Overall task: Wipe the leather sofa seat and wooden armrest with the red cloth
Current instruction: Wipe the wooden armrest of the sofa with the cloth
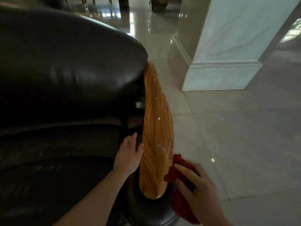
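Note:
A dark brown leather sofa fills the left half of the view, its seat cushion [57, 154] low and its backrest [65, 66] above. The long, glossy wooden armrest [156, 131] runs along the sofa's right side, with a few pale specks on it. My left hand [128, 155] lies flat and open against the armrest's inner edge, over the seat. My right hand [197, 190] grips the bunched red cloth [179, 162], pressing it to the armrest's outer right edge near its front end. More cloth hangs below that hand.
Shiny pale floor tiles [236, 136] spread to the right of the sofa. A white marble pillar [228, 46] with a stepped base stands at the upper right. Dark furniture legs show at the far top.

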